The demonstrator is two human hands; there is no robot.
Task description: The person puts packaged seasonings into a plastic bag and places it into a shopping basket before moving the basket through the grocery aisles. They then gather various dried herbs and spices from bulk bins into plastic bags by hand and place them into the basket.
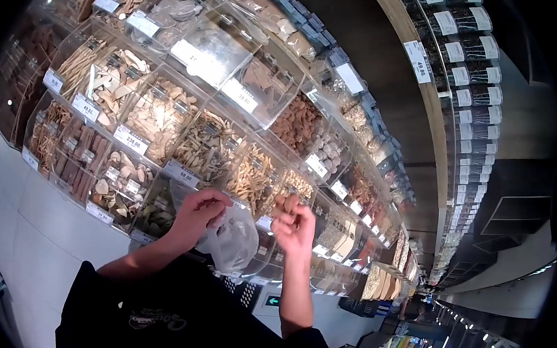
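My left hand is closed on the top of a clear plastic bag, which hangs from it in front of the lower bins. What the bag contains, if anything, I cannot make out. My right hand is raised to the right of the bag, apart from it, with its fingers curled in. Whatever is between those fingers is too unclear to name. Just behind the two hands is a bin of pale yellowish dried strips.
Clear bins of dried goods rise in tiers, including pale slices, reddish-brown pieces and brown sticks. Price labels line their fronts. A shelf of labelled jars runs along the right. Light floor shows at left.
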